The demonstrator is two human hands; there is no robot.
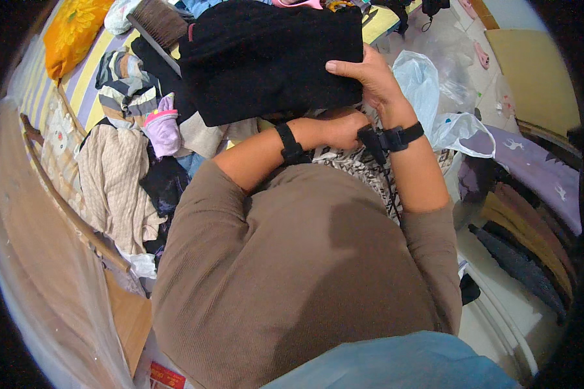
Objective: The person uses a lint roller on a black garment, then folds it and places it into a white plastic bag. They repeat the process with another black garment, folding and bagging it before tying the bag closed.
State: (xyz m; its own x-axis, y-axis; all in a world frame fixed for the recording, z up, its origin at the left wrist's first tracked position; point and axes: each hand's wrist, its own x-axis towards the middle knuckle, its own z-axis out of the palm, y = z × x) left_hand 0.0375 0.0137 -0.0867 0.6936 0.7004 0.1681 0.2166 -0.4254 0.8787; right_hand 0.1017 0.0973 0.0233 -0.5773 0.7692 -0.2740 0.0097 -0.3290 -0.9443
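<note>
A folded black cloth garment is held up in front of me. My right hand grips its right edge, with the thumb lying flat on the near face and the other fingers hidden behind. Below the garment's lower right corner, my left hand reaches across my body to just beside my right wrist. It looks curled, but its fingers are mostly out of sight, so whether it holds anything is unclear. Black straps circle both wrists, and a black device with a cable hangs by the right one. Black-and-white patterned fabric lies beneath my hands.
On the left, a striped bed sheet bears a cream knit garment, striped clothing, lilac socks and an orange cushion. Plastic bags lie at right. Near them are purple fabric and hanging dark clothes.
</note>
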